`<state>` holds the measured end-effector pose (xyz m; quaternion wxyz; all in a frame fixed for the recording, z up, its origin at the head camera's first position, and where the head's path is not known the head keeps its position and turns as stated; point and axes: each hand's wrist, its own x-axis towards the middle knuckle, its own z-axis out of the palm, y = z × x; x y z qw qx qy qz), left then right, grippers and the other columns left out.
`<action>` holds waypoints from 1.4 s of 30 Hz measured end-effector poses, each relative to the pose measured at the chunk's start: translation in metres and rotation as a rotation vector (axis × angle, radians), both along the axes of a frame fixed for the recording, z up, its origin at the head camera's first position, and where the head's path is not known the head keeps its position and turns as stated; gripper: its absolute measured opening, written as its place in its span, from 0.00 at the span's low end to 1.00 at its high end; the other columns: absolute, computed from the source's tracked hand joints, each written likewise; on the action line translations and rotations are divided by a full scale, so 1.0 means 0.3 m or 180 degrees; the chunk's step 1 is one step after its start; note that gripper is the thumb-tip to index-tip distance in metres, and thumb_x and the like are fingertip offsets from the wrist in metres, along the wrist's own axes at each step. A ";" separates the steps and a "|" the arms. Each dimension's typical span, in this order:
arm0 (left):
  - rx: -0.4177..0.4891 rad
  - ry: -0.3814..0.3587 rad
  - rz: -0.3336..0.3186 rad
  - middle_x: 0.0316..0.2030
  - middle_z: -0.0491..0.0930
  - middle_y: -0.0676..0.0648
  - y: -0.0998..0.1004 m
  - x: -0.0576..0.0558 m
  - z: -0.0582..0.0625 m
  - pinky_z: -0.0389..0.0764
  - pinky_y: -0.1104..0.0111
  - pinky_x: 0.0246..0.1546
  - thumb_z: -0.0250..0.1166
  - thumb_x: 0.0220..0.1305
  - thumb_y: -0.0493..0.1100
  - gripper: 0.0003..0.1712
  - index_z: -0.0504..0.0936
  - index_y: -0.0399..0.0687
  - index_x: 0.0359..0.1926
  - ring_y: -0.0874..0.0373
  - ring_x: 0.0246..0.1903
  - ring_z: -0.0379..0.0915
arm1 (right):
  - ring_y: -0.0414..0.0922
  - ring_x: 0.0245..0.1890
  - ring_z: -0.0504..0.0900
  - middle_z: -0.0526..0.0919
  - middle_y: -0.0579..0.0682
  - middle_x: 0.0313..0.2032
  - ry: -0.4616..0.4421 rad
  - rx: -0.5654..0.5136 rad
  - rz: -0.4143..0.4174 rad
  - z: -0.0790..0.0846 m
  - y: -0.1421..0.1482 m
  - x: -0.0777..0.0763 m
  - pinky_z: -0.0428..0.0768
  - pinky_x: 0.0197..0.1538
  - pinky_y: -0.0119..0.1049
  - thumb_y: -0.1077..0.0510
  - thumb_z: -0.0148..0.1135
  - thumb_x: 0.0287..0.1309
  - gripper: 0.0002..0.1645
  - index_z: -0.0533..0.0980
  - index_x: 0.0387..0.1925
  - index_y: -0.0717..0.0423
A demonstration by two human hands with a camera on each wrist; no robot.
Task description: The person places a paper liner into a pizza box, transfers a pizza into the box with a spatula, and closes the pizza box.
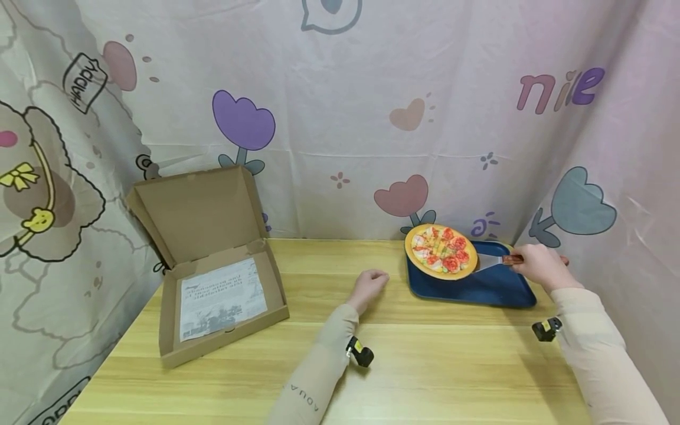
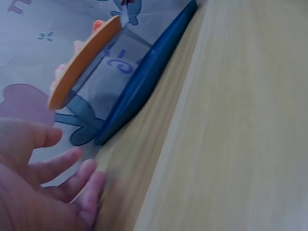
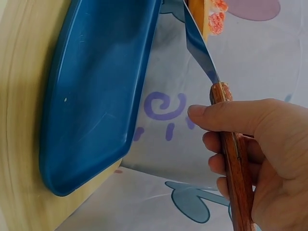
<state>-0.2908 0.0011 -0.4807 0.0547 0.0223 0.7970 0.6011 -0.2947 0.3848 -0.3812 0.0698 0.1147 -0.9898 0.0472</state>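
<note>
My right hand grips the wooden handle of a metal spatula, fingers curled round it. On the spatula's blade lies a round toy pizza with an orange-yellow rim and red and white toppings. The left wrist view shows the pizza raised above the blue tray, with a gap between them. My left hand rests at the table to the left of the tray, holding nothing, its fingers loosely bent. An open cardboard pizza box with a printed sheet inside stands at the left, lid raised.
The light wooden table carries the box and the tray. A pale curtain with printed flowers hangs behind and along both sides, close to the table's back edge. The box lid leans back near the curtain.
</note>
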 end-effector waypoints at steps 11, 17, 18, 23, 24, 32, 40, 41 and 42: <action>-0.0113 -0.0141 -0.0250 0.48 0.82 0.40 -0.139 0.052 0.039 0.77 0.65 0.33 0.58 0.69 0.52 0.21 0.80 0.43 0.55 0.46 0.45 0.79 | 0.50 0.25 0.80 0.85 0.56 0.26 0.0020 -0.0005 0.0150 0.011 -0.037 0.001 0.78 0.35 0.56 0.64 0.67 0.50 0.07 0.82 0.31 0.65; -0.0250 0.0172 -0.0098 0.49 0.82 0.41 -0.218 0.081 0.091 0.80 0.60 0.44 0.60 0.69 0.51 0.20 0.81 0.43 0.53 0.46 0.46 0.80 | 0.50 0.24 0.80 0.85 0.54 0.25 0.0130 0.0047 0.0254 0.019 -0.064 -0.003 0.78 0.33 0.54 0.64 0.67 0.49 0.04 0.83 0.30 0.62; -0.0293 0.0247 -0.0084 0.49 0.82 0.41 -0.232 0.086 0.101 0.80 0.60 0.44 0.60 0.68 0.51 0.20 0.81 0.43 0.53 0.47 0.46 0.80 | 0.50 0.25 0.80 0.85 0.54 0.26 0.0129 0.0041 0.0258 0.022 -0.070 -0.003 0.78 0.33 0.54 0.63 0.67 0.50 0.05 0.83 0.30 0.61; -0.0430 0.0460 -0.0012 0.47 0.83 0.42 -0.302 0.110 0.141 0.79 0.59 0.47 0.62 0.67 0.50 0.20 0.81 0.42 0.54 0.48 0.48 0.79 | 0.51 0.25 0.81 0.86 0.55 0.27 0.0126 0.0006 0.0285 0.029 -0.094 -0.009 0.77 0.32 0.53 0.64 0.67 0.50 0.06 0.83 0.32 0.62; -0.0449 0.0485 0.0009 0.46 0.83 0.43 -0.316 0.115 0.149 0.79 0.59 0.48 0.62 0.67 0.49 0.20 0.81 0.43 0.54 0.49 0.48 0.78 | 0.50 0.25 0.80 0.85 0.55 0.27 0.0122 0.0004 0.0292 0.032 -0.101 -0.009 0.77 0.32 0.53 0.63 0.67 0.50 0.06 0.83 0.31 0.62; -0.0452 0.0616 0.0236 0.44 0.82 0.44 -0.416 0.145 0.191 0.79 0.63 0.44 0.64 0.66 0.49 0.19 0.81 0.44 0.53 0.50 0.46 0.78 | 0.49 0.24 0.80 0.84 0.52 0.24 0.0199 -0.0043 0.0378 0.040 -0.162 -0.021 0.74 0.29 0.48 0.64 0.68 0.49 0.02 0.83 0.28 0.59; -0.0465 0.0667 0.0323 0.46 0.82 0.43 -0.499 0.157 0.197 0.77 0.63 0.46 0.64 0.66 0.51 0.20 0.81 0.46 0.54 0.50 0.46 0.77 | 0.49 0.25 0.81 0.86 0.54 0.27 0.0166 -0.0054 0.0406 0.032 -0.211 -0.054 0.78 0.33 0.52 0.63 0.68 0.50 0.05 0.84 0.32 0.61; -0.0469 0.0647 0.0332 0.47 0.81 0.43 -0.511 0.159 0.197 0.77 0.62 0.46 0.63 0.66 0.51 0.20 0.80 0.46 0.54 0.50 0.47 0.77 | 0.48 0.25 0.81 0.86 0.53 0.27 0.0159 -0.0054 0.0410 0.033 -0.218 -0.058 0.78 0.33 0.51 0.63 0.68 0.50 0.04 0.83 0.31 0.60; -0.0480 0.0649 0.0341 0.47 0.81 0.43 -0.522 0.161 0.197 0.77 0.62 0.47 0.63 0.67 0.50 0.20 0.80 0.46 0.55 0.50 0.47 0.77 | 0.47 0.24 0.80 0.85 0.52 0.26 0.0153 -0.0053 0.0415 0.033 -0.224 -0.061 0.78 0.32 0.50 0.63 0.68 0.51 0.03 0.83 0.29 0.59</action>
